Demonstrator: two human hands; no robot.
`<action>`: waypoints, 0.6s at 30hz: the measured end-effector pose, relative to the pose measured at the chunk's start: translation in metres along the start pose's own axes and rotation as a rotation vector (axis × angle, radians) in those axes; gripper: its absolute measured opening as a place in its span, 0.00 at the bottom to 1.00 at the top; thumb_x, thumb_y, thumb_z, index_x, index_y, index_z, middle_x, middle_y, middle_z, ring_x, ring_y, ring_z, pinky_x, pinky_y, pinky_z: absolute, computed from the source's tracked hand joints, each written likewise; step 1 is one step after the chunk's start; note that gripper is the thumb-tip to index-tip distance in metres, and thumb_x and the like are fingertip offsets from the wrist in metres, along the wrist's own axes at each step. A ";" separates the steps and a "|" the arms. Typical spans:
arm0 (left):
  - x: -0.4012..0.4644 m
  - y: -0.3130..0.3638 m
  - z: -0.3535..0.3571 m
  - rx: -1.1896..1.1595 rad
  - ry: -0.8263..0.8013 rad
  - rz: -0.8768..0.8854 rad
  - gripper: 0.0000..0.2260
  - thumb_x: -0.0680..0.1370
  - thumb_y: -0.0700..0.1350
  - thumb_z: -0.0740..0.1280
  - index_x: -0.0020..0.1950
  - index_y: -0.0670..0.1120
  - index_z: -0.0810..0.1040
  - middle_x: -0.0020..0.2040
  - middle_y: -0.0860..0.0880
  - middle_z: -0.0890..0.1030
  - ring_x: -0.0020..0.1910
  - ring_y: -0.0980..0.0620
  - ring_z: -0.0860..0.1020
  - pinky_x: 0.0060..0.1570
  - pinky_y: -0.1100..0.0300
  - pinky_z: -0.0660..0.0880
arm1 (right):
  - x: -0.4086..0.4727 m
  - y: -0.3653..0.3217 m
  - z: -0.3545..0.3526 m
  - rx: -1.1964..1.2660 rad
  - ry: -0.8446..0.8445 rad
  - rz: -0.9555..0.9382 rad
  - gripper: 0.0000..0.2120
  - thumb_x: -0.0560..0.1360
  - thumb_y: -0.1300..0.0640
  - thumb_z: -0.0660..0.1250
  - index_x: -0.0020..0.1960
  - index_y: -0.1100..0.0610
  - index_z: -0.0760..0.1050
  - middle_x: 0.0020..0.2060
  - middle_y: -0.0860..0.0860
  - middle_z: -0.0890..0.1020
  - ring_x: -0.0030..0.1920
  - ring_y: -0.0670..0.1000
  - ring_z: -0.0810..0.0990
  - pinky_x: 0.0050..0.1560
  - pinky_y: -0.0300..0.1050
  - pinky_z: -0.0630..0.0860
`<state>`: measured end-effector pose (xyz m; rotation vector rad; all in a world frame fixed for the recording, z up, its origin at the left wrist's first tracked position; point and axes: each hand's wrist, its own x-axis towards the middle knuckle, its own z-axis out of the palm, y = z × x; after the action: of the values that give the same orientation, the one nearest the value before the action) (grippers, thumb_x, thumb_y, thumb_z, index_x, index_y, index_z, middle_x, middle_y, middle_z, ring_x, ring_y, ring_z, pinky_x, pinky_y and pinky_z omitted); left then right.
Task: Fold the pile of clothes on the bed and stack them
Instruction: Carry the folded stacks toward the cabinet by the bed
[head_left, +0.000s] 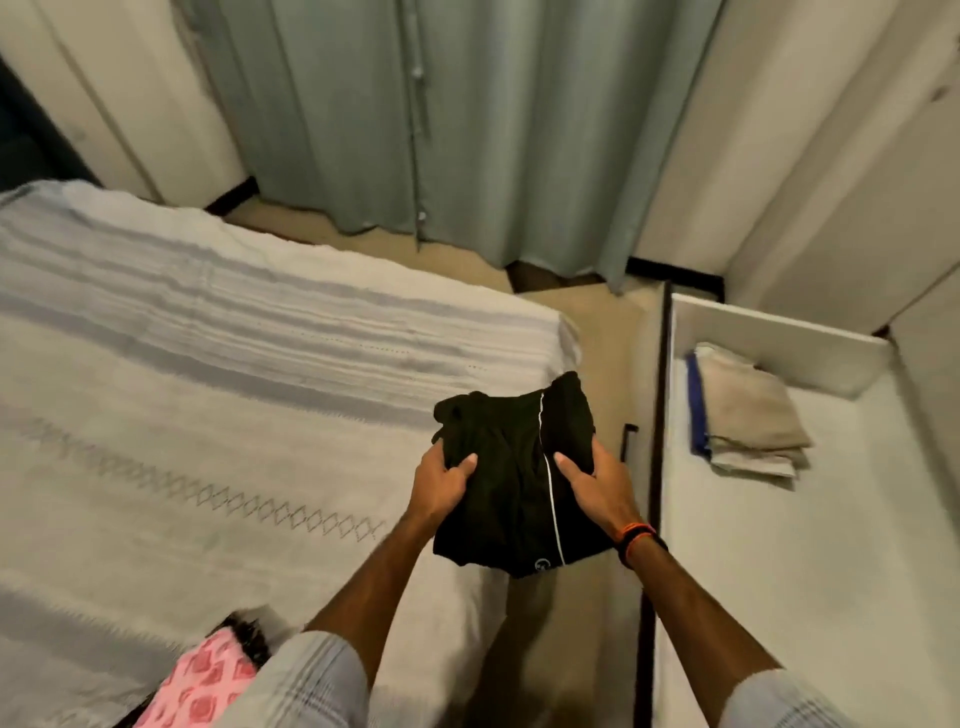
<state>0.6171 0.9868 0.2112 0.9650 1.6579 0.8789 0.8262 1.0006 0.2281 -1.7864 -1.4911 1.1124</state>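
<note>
Head view: we see a folded black fabric garment with a thin white side stripe (514, 478) held in the air over the corner of the bed covered by a pale grey woven bedspread (208, 364), above the gap between bed and the white shelf surface (779, 545) to the right. Our left hand (444, 480) grips the garment's left edge, thumb on top and fingers curled under; our right hand (597, 480) grips the right edge the same way, with an orange and black wristband (636, 540) at the wrist. On the shelf lies a stack of folded beige and blue cloths (748, 415), well apart from the garment. A pink patterned cloth (208, 680) lies on the bed near the lower edge.

We judge the garment light, soft and limp, so it will sag and unfold unless supported. Holding both side edges of the fold, as now, should keep its shape while it goes to the stack.
</note>
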 end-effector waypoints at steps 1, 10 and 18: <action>-0.002 0.014 0.018 0.009 -0.035 0.030 0.21 0.79 0.43 0.67 0.72 0.43 0.71 0.66 0.45 0.78 0.64 0.44 0.76 0.66 0.46 0.73 | -0.005 0.005 -0.022 0.019 0.041 0.007 0.22 0.78 0.54 0.68 0.70 0.56 0.71 0.62 0.53 0.79 0.62 0.55 0.77 0.65 0.53 0.74; -0.012 0.087 0.159 0.114 -0.343 0.158 0.20 0.79 0.43 0.67 0.71 0.45 0.71 0.63 0.45 0.78 0.62 0.45 0.77 0.64 0.44 0.74 | -0.040 0.070 -0.149 0.192 0.391 0.166 0.21 0.77 0.54 0.69 0.69 0.58 0.73 0.60 0.55 0.81 0.61 0.56 0.78 0.65 0.52 0.75; 0.015 0.113 0.264 0.232 -0.628 0.158 0.19 0.79 0.43 0.68 0.69 0.47 0.71 0.60 0.49 0.78 0.61 0.47 0.77 0.65 0.44 0.73 | -0.046 0.123 -0.197 0.298 0.626 0.359 0.23 0.78 0.54 0.69 0.70 0.58 0.72 0.63 0.55 0.79 0.63 0.57 0.77 0.66 0.53 0.73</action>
<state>0.8890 1.0746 0.2396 1.3782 1.1627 0.4148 1.0564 0.9457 0.2358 -1.9742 -0.6240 0.7644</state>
